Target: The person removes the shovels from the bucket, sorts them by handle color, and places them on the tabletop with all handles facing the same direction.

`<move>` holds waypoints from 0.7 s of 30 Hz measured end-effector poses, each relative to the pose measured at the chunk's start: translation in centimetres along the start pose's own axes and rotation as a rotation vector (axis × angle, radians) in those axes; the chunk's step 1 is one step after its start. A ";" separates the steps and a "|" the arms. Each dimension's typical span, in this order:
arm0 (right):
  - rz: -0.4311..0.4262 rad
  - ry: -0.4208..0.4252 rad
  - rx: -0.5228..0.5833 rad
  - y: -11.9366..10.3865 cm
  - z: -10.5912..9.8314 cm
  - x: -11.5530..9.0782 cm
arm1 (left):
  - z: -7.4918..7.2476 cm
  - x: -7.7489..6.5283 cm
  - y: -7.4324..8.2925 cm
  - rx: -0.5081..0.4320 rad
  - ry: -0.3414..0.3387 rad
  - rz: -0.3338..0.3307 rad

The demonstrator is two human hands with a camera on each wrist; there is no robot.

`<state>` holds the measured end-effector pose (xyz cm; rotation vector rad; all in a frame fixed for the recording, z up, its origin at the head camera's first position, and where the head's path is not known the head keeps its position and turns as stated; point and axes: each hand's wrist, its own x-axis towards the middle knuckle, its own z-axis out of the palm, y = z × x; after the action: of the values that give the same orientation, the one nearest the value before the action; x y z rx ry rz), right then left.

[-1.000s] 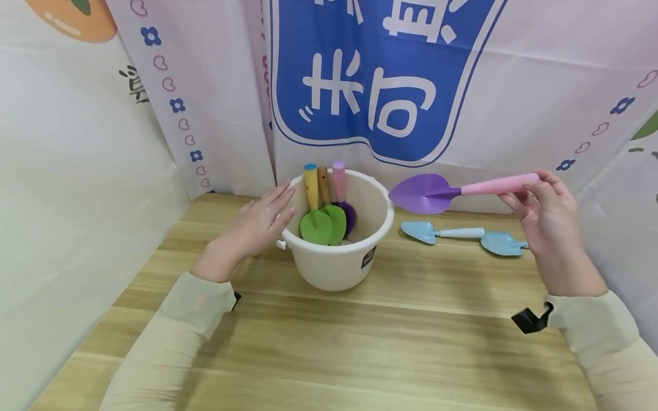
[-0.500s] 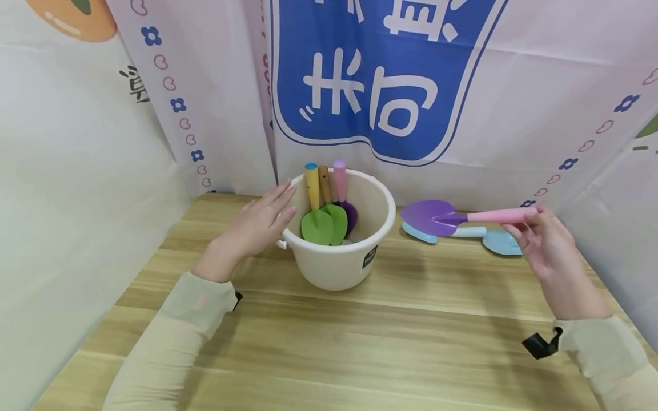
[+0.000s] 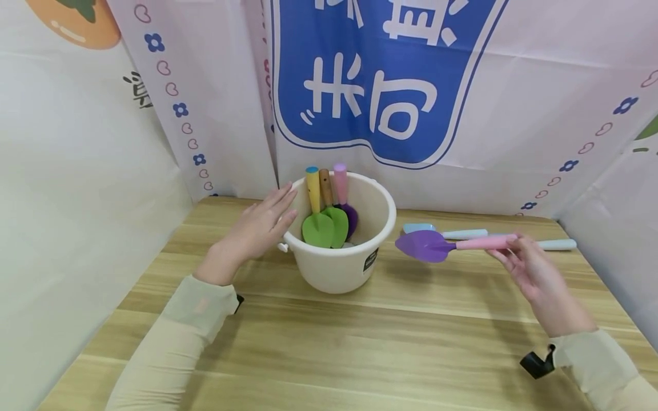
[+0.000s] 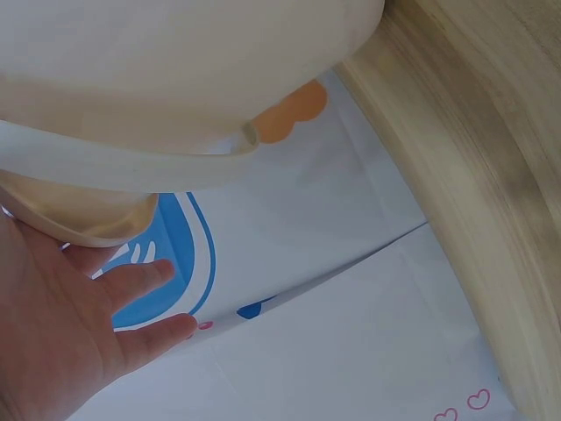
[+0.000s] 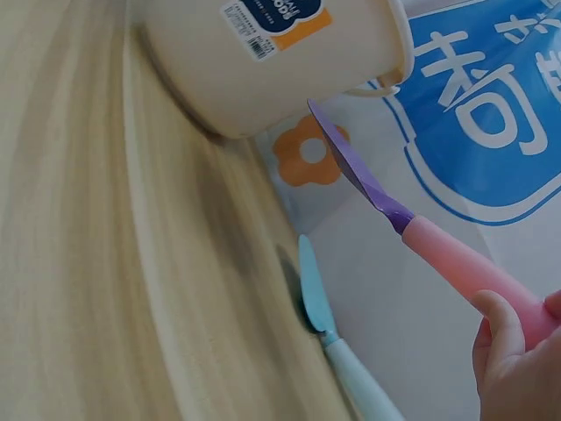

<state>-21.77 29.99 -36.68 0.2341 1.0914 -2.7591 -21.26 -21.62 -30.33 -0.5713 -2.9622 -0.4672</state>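
Head view: purple trowel [image 3: 462, 245] in right hand [image 3: 532, 275]

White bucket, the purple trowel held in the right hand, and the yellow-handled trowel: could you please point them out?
White bucket [image 3: 329, 269], head view: front outer wall.
Purple trowel [image 3: 425, 246], head view: blade.
Yellow-handled trowel [image 3: 317, 229], head view: green blade.

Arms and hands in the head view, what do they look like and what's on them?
The left sleeve and right sleeve are long and cream, with pale grey-green cuffs. A black fitting shows by the left cuff, another by the right. The left grip and right grip are bare hands without gloves.
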 end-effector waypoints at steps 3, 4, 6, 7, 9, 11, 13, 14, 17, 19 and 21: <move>0.023 0.009 -0.017 0.5 -0.6 0.0 | 0.0 -0.1 0.0 -0.006 0.000 -0.001; 0.025 0.007 -0.028 0.6 -0.8 0.0 | 0.1 -0.1 0.0 -0.008 0.001 -0.001; 0.014 -0.012 -0.054 1.0 -1.3 0.1 | 0.1 -0.1 0.0 -0.008 -0.001 -0.003; 0.009 -0.019 -0.064 1.1 -1.5 0.1 | 0.1 -0.1 0.0 -0.008 -0.002 -0.003; 0.008 -0.024 -0.064 1.4 -1.9 0.2 | 0.1 -0.1 0.0 -0.007 -0.003 -0.005; 0.019 -0.026 -0.072 1.7 -2.1 0.3 | 0.0 0.0 0.0 -0.005 -0.003 -0.004; 0.040 -0.020 -0.075 2.0 -2.2 0.4 | 0.0 0.0 0.0 -0.007 0.000 -0.002; 0.051 -0.020 -0.069 2.1 -2.3 0.4 | 0.0 0.0 0.0 -0.007 0.001 0.000; 0.061 -0.016 -0.092 2.4 -2.4 0.6 | 0.0 0.0 0.0 -0.008 0.005 0.004; 0.068 -0.006 -0.097 2.6 -2.5 0.7 | 0.0 0.0 0.0 -0.006 0.006 0.007; 0.070 0.006 -0.110 2.7 -2.6 0.8 | 0.0 0.0 0.0 -0.003 0.005 0.006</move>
<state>-21.76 29.79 -40.52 0.2609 1.2078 -2.6294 -21.29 -21.63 -30.37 -0.5781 -2.9546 -0.4714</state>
